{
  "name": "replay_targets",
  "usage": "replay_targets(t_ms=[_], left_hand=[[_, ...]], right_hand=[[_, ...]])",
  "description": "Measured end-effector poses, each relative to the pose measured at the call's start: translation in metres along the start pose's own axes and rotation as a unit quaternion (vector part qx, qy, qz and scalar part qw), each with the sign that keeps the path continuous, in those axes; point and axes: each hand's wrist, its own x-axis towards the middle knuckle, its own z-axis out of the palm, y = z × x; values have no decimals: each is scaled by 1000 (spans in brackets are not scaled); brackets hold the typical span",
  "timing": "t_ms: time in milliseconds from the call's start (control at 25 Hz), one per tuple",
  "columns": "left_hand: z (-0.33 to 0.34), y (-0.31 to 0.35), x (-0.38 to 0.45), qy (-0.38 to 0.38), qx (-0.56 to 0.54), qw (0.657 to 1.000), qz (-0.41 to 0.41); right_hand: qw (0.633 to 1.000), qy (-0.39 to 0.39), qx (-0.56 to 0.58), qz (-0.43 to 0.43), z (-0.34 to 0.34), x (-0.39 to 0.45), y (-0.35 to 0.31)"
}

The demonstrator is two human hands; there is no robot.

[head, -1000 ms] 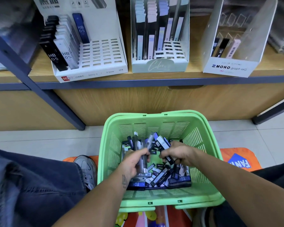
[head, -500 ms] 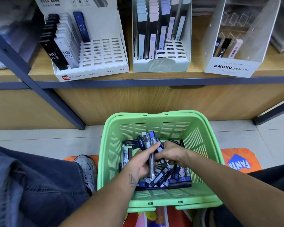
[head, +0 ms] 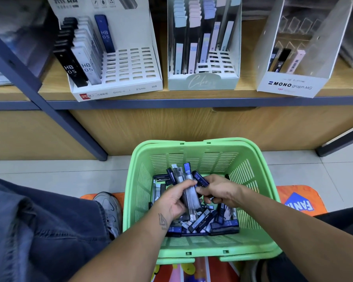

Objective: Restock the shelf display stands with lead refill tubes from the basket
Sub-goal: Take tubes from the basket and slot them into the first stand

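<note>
Gripping a fanned bundle of lead refill tubes (head: pixel 186 186), left hand (head: pixel 172 200) has fingers curled round clear and blue "HB 05" tubes, tops sticking up above the fist. Right hand (head: pixel 216 190) pinches one blue tube (head: pixel 201 179) at its fingertips, right against the bundle

Change vs a second ago: the hands were apart, each digging in the pile; half a second ago they closed together; now the right is feeding its tube into the left's stack. The bundle also reads taller and tidier. My read: collecting phase nearly done, sorting by type in hand before the lift to the shelf

Outward:
- loose tubes (head: pixel 204 220) lie jumbled on the floor of the green basket (head: pixel 251 159), plenty left
- basket sits on the floor tiles between the person's knees, below the shelf
- left display stand (head: pixel 130 64), marked 0.5mm: black, white and one blue HB 05 row filled at its left, most slots bare. Likely target for this bundle
- middle pastel stand (head: pixel 202 82): partly filled
- Mono graph MG stand (head: pixel 289 84): a few tubes only

Risk: the fanned bundle could shed a tube on the lift; squaring it first looks wise
</note>
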Motion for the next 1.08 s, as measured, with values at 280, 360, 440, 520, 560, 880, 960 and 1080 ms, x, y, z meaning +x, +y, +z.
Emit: replay_targets(t_ms=[280, 360, 440, 520, 560, 880, 960, 1080], left_hand=[[-1, 6, -3, 2, -16, 1000, 16], [-3, 5, -3, 9, 7, 1000, 21], [-5, 4, -3, 10, 33, 999, 35], [-6, 5, -5, 10, 53, 997, 51], [-7, 6, -6, 5, 56, 997, 58], [-4, 12, -22, -27, 92, 992, 77], [-2, 20, -34, -49, 105, 990, 74], [0, 42, -46, -64, 139, 983, 102]], right_hand=[[997, 68, -35, -5, -4, -6, -4], [994, 81, -64, -28, -4, -2, -5], [990, 111, -70, -57, -2, 1, -6], [989, 112, -72, -67, -4, 2, -7], [990, 100, -75, -64, -5, 1, -7], [992, -4, 117, -42, -35, -27, -24], [984, -22, 167, -62, -45, -33, -29], [985, -22, 132, -105, -56, -48, -47]])
